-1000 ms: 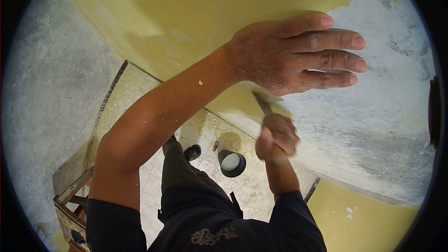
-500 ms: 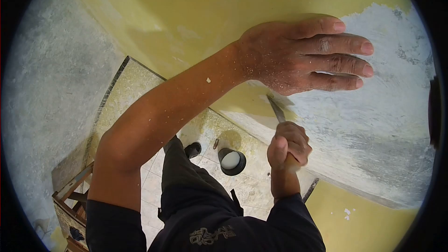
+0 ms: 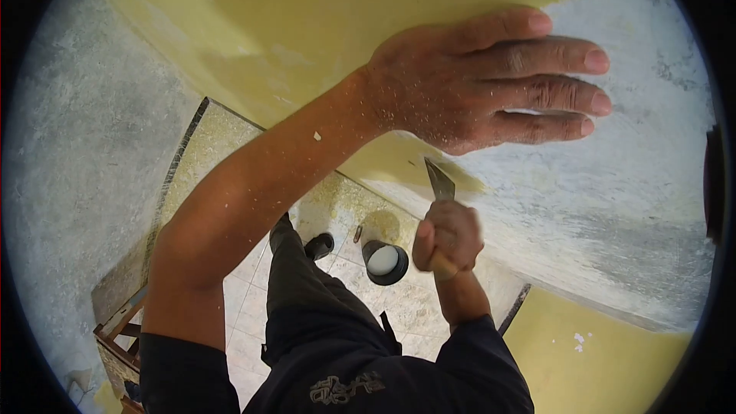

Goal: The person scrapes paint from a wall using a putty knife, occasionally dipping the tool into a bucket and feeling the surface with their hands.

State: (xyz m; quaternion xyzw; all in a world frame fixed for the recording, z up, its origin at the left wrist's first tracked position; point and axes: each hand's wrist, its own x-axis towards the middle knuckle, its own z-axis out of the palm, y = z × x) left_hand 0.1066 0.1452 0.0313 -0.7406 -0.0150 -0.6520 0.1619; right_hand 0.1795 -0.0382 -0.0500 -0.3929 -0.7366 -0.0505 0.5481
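My left hand (image 3: 494, 80) lies flat over the wall, fingers stretched toward the right, with pale flakes of paint on its back and on the forearm. Below it, my right hand (image 3: 451, 236) is wrapped around the light-coloured handle of a paint scraper (image 3: 441, 182). The scraper's metal blade points up at the wall, its tip just under my left hand, where yellow paint (image 3: 307, 23) meets a scraped grey-white patch (image 3: 583, 192).
On the speckled tiled floor stands a dark bucket (image 3: 396, 272) with a white round top or contents. A dark shoe (image 3: 319, 245) shows beside it. A wooden piece of furniture (image 3: 119, 330) stands at lower left, near a grey wall (image 3: 100, 130).
My right hand and the scraper have moved left along the wall, and the blade is turned more to the left. My left hand appears slightly higher and further left.
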